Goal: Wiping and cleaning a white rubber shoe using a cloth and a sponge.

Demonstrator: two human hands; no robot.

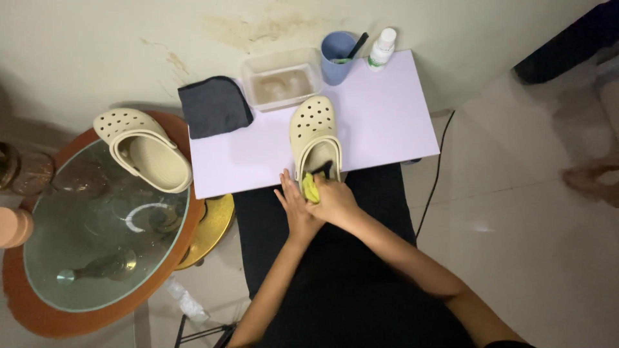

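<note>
- On the white worktop [387,122] lies one cream clog [314,136], toe away from the person and heel at the near edge.
- Two hands work at that heel: the right hand [334,200] is closed around one yellow cloth [311,187], pressing it against the clog's heel rim.
- The left hand [293,205] lies flat and open, fingers stretched, touching the clog's near left side and holding nothing.
- A second cream clog [143,149], making two in all, rests well apart on the round glass-topped side table [97,245] to the left, partly over its rim.
- At the worktop's far edge stand four things: one dark grey folded cloth [214,106] hanging over the left corner, one clear plastic tub [282,80] of cloudy water, one blue cup [338,57] with a dark-handled brush [353,49] in it, and one small white bottle [382,48].
- That makes two cloths, one yellow and one grey.
- One black cable [436,187] runs down the floor just right of the worktop.
</note>
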